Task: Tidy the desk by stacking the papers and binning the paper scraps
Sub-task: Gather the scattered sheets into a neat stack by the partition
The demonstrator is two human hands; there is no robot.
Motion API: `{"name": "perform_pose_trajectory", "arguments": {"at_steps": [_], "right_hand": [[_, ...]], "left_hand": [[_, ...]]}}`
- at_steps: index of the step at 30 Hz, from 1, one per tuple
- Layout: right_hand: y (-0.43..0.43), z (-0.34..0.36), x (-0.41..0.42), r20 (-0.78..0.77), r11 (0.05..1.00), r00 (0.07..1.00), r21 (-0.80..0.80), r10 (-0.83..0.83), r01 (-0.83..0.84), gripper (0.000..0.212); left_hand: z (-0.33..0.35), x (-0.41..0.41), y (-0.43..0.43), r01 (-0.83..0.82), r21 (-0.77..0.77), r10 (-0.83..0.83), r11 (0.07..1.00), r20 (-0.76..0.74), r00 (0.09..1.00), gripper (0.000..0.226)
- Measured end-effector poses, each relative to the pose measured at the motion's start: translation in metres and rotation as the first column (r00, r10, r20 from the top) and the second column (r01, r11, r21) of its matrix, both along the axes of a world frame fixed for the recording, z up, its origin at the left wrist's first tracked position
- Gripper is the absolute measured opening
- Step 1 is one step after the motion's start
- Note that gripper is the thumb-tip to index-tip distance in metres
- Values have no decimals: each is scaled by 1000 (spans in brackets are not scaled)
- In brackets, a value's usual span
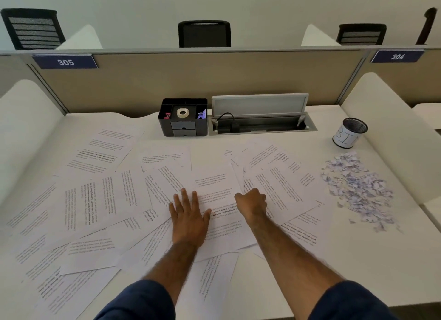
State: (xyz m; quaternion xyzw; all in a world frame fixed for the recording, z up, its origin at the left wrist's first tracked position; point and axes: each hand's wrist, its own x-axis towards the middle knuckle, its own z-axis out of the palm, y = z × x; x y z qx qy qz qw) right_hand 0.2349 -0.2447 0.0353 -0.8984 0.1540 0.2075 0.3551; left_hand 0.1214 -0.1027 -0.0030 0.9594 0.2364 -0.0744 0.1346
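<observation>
Several printed paper sheets [100,200] lie scattered and overlapping across the white desk [298,284]. My left hand [188,214] rests flat, fingers spread, on the sheets at the middle. My right hand [251,204] sits just to its right with fingers curled down onto the edge of the middle sheet [214,183]; whether it pinches the paper I cannot tell. A pile of torn paper scraps [355,186] lies at the right. A black mesh cup [349,132] wrapped in a white label stands behind the scraps.
A black desk organiser [183,126] with a tape roll stands at the back centre, next to an open cable tray [260,121]. A beige partition [191,76] closes off the back. White side dividers [391,133] flank the desk. Chairs stand beyond.
</observation>
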Motion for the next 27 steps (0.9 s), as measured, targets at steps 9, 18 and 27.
{"name": "perform_pose_trajectory", "arguments": {"at_steps": [9, 18, 27], "right_hand": [[-1, -8, 3, 37, 996, 999, 87, -9, 6, 58], [-7, -9, 6, -26, 972, 999, 232, 30, -24, 27], [-10, -8, -1, 12, 913, 999, 407, -52, 43, 35]], "left_hand": [[26, 17, -42, 100, -248, -74, 964, 112, 991, 77], [12, -13, -15, -243, -112, 225, 964, -151, 963, 93], [17, -4, -3, 27, -32, -28, 999, -3, 1000, 66]]}}
